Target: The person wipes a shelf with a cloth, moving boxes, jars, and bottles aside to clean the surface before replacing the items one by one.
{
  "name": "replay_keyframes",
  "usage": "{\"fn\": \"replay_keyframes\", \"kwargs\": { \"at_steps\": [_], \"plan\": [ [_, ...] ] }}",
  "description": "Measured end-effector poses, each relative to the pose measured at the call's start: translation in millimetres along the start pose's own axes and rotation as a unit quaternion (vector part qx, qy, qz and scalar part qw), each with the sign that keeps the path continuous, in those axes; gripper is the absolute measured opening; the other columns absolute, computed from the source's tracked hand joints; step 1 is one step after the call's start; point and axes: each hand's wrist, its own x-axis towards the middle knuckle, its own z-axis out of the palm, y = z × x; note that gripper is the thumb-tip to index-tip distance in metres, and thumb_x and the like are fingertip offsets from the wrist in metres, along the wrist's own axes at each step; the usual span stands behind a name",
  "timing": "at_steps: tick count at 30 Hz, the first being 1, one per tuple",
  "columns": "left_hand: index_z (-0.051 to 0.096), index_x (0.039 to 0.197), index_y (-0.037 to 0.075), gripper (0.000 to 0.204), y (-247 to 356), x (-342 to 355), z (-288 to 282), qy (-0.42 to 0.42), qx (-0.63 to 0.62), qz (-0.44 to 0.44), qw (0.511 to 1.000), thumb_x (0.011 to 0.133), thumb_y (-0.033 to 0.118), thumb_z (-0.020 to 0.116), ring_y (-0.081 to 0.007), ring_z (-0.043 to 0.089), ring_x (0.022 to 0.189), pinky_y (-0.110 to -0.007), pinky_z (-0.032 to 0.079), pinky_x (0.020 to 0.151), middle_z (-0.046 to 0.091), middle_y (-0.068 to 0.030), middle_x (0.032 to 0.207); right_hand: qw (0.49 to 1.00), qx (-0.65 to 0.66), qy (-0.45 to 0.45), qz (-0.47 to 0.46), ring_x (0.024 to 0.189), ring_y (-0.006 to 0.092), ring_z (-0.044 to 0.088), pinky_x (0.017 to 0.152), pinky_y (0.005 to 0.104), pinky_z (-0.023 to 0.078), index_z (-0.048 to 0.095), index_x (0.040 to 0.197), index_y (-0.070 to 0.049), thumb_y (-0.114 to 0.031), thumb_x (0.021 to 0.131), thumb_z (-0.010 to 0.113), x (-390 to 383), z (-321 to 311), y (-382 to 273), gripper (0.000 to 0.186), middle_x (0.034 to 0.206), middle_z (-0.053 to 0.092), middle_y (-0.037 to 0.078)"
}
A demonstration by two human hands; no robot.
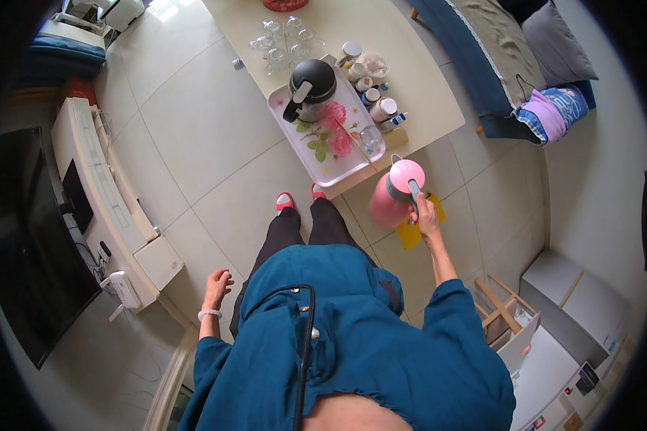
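My right hand [426, 218] is wrapped round the grey handle of a pink thermos jug [388, 203], holding it just off the near right corner of the table. The jug has a pink lid and leans a little. At my left side hangs my left hand [218, 287], fingers loosely bent and slightly apart, with nothing visible in them. On the table a pale floral tray [327, 159] carries a black-lidded kettle [313, 85], a small clear glass [370, 138] and a thin wooden stick [354, 142].
Several jars and bottles [383, 109] line the tray's right side on the cream table [428, 108]. Glass cups on a rack [286, 42] stand behind. A yellow item [412, 235] shows beneath the jug. A blue sofa [474, 79] is at far right, a television cabinet [97, 183] at left.
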Motion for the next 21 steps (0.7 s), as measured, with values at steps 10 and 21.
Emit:
{"fn": "replay_keyframes", "kwargs": {
  "at_steps": [10, 21],
  "plan": [
    [0.056, 0.114, 0.003, 0.033, -12.6, -22.9, 17.7, 0.044, -0.058, -0.029, 0.997, 0.087, 0.021, 0.053, -0.0148, 0.062, 0.08, -0.026, 0.048, 0.062, 0.061, -0.0064, 0.095, 0.995, -0.098, -0.034, 0.007, 0.04, 0.0106, 0.043, 0.038, 0.0257, 0.035, 0.054, 0.066, -0.003, -0.055, 0.09, 0.039, 66.2, -9.2, 9.4, 0.059, 0.048, 0.045, 0.001],
    [0.056, 0.114, 0.004, 0.033, -22.5, -32.2, 39.1, 0.045, -0.087, -0.036, 0.995, 0.088, 0.024, 0.053, -0.015, 0.062, 0.082, -0.027, 0.049, 0.064, 0.061, -0.006, 0.097, 0.981, -0.179, -0.066, 0.042, 0.042, 0.017, 0.051, 0.041, 0.0305, 0.04, 0.058, 0.062, 0.0, -0.06, 0.088, 0.035, 122.7, -13.1, 20.6, 0.069, 0.048, 0.051, 0.006]
  ]
}}
